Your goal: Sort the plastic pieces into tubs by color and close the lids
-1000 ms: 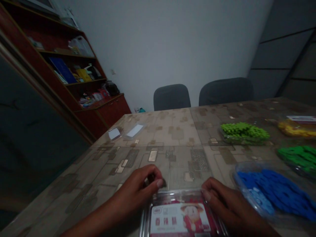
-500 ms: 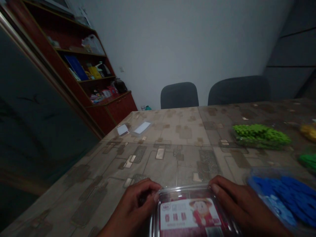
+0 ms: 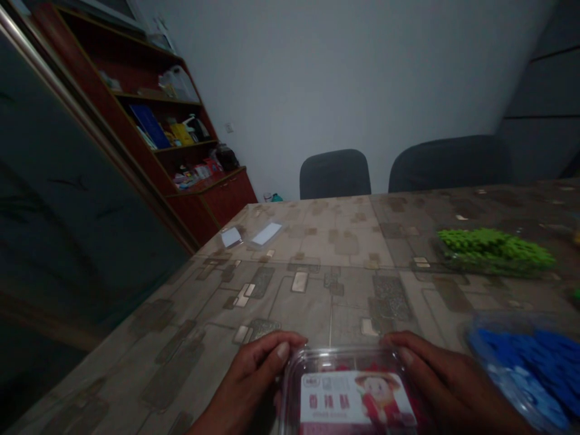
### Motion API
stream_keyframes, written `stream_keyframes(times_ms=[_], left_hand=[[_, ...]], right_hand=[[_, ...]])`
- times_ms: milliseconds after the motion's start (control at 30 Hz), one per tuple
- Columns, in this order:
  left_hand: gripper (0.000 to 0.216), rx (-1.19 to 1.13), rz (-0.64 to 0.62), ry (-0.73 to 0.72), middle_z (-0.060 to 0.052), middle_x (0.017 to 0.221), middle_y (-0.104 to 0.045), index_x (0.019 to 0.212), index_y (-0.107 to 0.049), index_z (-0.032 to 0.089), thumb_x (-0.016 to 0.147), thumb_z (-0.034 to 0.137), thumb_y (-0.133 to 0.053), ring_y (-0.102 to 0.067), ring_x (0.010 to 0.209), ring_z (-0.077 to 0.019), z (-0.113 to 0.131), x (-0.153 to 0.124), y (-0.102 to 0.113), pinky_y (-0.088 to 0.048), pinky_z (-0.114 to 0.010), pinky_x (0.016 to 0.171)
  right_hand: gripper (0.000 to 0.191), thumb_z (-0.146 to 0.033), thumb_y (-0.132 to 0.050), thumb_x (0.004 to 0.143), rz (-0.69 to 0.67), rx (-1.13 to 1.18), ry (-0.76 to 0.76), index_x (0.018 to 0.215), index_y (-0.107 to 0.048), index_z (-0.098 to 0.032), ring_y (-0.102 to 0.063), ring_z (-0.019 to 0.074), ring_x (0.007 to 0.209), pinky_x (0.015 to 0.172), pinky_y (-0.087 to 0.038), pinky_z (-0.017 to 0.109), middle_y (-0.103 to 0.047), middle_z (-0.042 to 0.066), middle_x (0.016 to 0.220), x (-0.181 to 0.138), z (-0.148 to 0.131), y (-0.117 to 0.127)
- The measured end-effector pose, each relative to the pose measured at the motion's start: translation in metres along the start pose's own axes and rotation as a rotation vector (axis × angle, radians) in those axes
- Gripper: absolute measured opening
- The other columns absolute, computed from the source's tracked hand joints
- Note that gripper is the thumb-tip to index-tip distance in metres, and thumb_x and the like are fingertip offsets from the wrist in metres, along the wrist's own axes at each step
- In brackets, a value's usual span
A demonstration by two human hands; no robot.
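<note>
A clear plastic box [image 3: 357,399] with a printed label and red contents sits at the bottom middle, its near side cut off by the frame. My left hand [image 3: 254,380] is closed on its far left corner, with thumb and forefinger at the rim. On the far right corner, my right hand [image 3: 435,374] grips the rim, its thumb along the side and the other fingers mostly hidden. The box's lid looks closed. Close by my right forearm stands a clear container of blue pieces [image 3: 534,368].
Farther back on the patterned tablecloth [image 3: 326,241] lies a clear tray of bright green pieces [image 3: 493,248]. Two white cards [image 3: 267,234] in clear plastic lie near the far left edge. Beyond the table are two grey chairs [image 3: 335,175] and a red-brown shelf cabinet [image 3: 226,199].
The whole view has shifted slightly, so the surroundings sit farther right. My left thumb and fingers have shifted a little at the box's corner. Both hands stay on the box.
</note>
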State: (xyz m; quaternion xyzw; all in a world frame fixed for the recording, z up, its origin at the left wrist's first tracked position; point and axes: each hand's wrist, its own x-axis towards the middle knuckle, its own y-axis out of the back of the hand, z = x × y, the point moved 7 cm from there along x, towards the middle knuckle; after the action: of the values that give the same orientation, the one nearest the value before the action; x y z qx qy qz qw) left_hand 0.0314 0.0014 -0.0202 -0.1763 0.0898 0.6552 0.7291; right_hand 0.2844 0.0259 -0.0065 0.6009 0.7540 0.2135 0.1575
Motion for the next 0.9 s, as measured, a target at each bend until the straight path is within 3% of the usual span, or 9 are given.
stream_keyframes(times_ms=[133,267,533,733,900], left_hand=[[0.040,-0.038,-0.011,-0.020,-0.005,0.070,-0.065,0.095,-0.068,0.015,0.084,0.054,-0.064,-0.059,0.052,-0.0138,-0.004,-0.001,0.003,-0.047,-0.026,0.052],[0.038,-0.089,-0.020,-0.019,-0.002,0.063,-0.061,0.089,-0.067,0.014,0.084,0.052,-0.064,-0.056,0.047,-0.0106,-0.005,-0.003,0.001,-0.044,-0.020,0.044],[0.033,-0.165,-0.002,0.058,0.000,0.059,-0.062,0.078,-0.062,0.013,0.074,0.041,-0.079,-0.054,0.045,-0.0076,-0.004,-0.001,-0.004,-0.039,-0.016,0.042],[0.029,-0.217,-0.025,0.077,0.003,0.054,-0.057,0.073,-0.061,0.014,0.074,0.036,-0.079,-0.047,0.042,-0.0052,-0.004,-0.001,-0.006,-0.033,-0.014,0.040],[0.033,-0.191,-0.023,0.083,0.004,0.052,-0.055,0.070,-0.058,0.014,0.073,0.039,-0.079,-0.045,0.041,-0.0058,-0.006,0.001,-0.008,-0.031,-0.016,0.040]], right_hand=[[0.039,-0.044,-0.042,0.089,0.067,-0.042,-0.010,0.099,-0.075,-0.027,-0.070,0.0265,0.095,0.086,-0.051,0.035,-0.077,0.004,0.101,-0.002,0.006,0.004],[0.043,-0.048,-0.041,0.088,0.075,-0.065,-0.021,0.101,-0.076,-0.026,-0.069,0.0289,0.101,0.092,-0.050,0.041,-0.076,0.005,0.106,-0.002,0.011,0.005],[0.044,-0.049,-0.041,0.088,0.077,0.015,-0.044,0.100,-0.076,-0.026,-0.068,0.0281,0.100,0.092,-0.050,0.038,-0.076,0.005,0.105,-0.002,0.011,0.003],[0.043,-0.048,-0.040,0.088,-0.016,0.123,-0.077,0.096,-0.075,-0.025,-0.071,0.0262,0.089,0.078,-0.055,0.035,-0.077,0.005,0.097,0.001,0.008,-0.001],[0.043,-0.047,-0.040,0.089,0.015,0.065,-0.035,0.098,-0.076,-0.025,-0.070,0.0270,0.094,0.085,-0.053,0.036,-0.077,0.006,0.099,0.002,0.011,0.000]])
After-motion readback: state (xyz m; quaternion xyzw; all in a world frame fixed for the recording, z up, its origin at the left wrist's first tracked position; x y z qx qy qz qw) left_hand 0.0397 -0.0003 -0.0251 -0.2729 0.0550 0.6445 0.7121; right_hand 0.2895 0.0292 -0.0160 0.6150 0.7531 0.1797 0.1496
